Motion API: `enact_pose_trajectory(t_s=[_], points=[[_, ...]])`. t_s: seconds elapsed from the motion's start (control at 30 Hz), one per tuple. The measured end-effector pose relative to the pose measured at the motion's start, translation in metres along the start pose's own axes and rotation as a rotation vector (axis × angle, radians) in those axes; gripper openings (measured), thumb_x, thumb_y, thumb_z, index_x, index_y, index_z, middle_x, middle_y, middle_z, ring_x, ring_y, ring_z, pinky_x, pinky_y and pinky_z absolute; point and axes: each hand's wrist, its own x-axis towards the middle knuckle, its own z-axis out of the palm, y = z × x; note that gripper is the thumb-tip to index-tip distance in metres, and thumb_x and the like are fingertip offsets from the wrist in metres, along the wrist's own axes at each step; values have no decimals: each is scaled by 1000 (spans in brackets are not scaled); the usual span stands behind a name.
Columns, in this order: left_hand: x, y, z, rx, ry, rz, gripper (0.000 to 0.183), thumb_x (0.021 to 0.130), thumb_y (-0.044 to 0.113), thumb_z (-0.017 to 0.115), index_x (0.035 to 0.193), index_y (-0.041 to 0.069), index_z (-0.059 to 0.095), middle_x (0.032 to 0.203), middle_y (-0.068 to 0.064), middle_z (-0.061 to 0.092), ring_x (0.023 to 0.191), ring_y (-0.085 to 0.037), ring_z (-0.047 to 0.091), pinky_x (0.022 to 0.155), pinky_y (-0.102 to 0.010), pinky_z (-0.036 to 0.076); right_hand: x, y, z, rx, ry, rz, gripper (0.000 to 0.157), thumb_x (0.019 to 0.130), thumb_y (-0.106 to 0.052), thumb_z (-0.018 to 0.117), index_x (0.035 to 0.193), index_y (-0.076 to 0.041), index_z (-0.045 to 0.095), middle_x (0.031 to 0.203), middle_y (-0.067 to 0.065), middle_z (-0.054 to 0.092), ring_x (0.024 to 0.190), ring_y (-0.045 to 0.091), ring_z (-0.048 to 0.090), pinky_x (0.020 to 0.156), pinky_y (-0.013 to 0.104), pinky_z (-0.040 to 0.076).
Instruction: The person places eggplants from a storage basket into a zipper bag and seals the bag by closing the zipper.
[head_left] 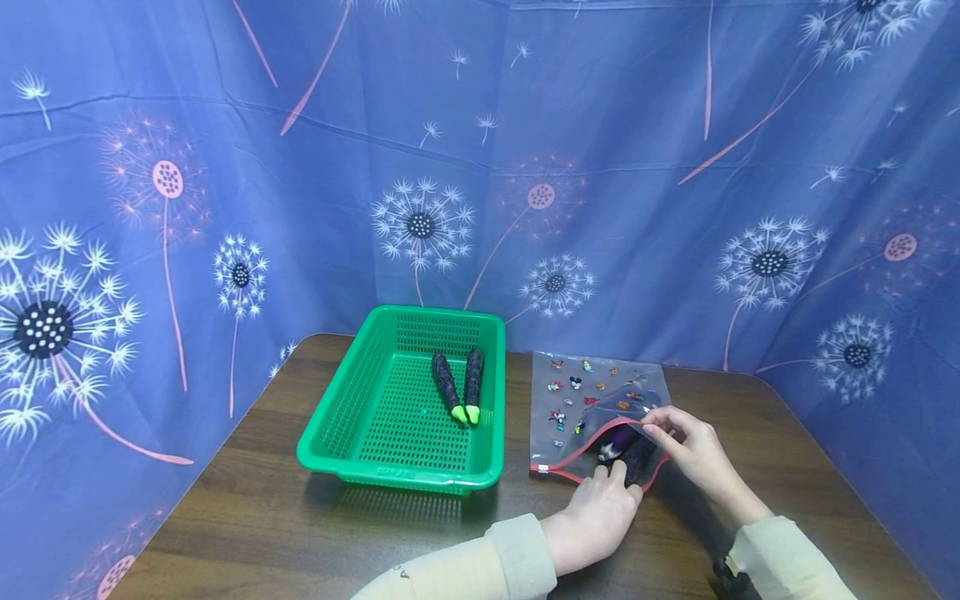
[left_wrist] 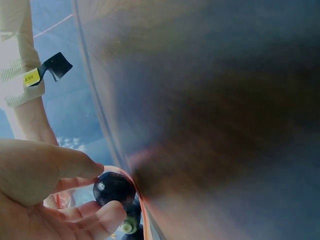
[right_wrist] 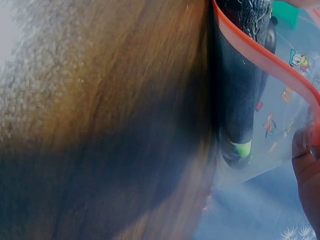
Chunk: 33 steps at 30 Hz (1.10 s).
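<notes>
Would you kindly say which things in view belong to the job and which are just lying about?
Belongs, I judge:
clear plastic bag with red rim, in the right grip
dark purple eggplant inside
long black vegetable in the left grip
probably two black, green-tipped vegetables
probably the green plastic basket holding them

Just about:
brown wooden table
blue dandelion-patterned cloth

One bag (head_left: 551, 400), one basket (head_left: 401, 477), four vegetables (head_left: 639, 457)
</notes>
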Motion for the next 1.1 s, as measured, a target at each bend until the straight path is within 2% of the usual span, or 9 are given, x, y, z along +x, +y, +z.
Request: enact_pose_trajectory(t_s=[0.27, 0.5, 0.63, 0.77, 1.1], points=[[2, 0, 3, -14, 16, -3, 11, 84, 29, 67, 93, 28, 63, 95, 2, 50, 74, -10, 50, 46, -21, 40, 0, 1, 0, -15, -6, 3, 16, 82, -2, 69, 90, -17, 66, 75, -8, 63, 63, 1, 53, 56, 21, 43], [7, 0, 8, -13, 57, 10, 8, 84, 28, 66, 92, 26, 64, 94, 1, 52, 73, -10, 51, 47, -20, 42, 0, 1, 0, -19, -6, 13, 16, 83, -3, 69, 90, -17, 66, 76, -8, 63, 64, 1, 53, 57, 21, 43], [12, -1, 11, -12, 53, 15, 8, 87, 29, 64, 94, 26, 64, 96, 1, 53, 75, -11, 53, 48, -20, 43, 1, 1, 0, -23, -4, 15, 16, 83, -3, 69, 90, -18, 66, 76, -8, 63, 64, 0, 53, 57, 21, 42], [16, -2, 12, -18, 31, 4, 11, 88, 31, 63, 99, 28, 63, 99, 0, 54, 79, -12, 56, 50, -22, 46, 1, 1, 0, -25, -3, 12, 17, 83, -3, 69, 90, -17, 66, 75, -8, 63, 63, 0, 52, 57, 21, 42], [23, -1, 15, -8, 66, -34, 8, 89, 29, 62, 97, 29, 61, 95, 1, 54, 78, -12, 59, 50, -22, 46, 2, 1, -1, -16, -12, 22, 16, 83, -4, 69, 90, -18, 66, 75, -8, 63, 64, 1, 53, 57, 22, 43]])
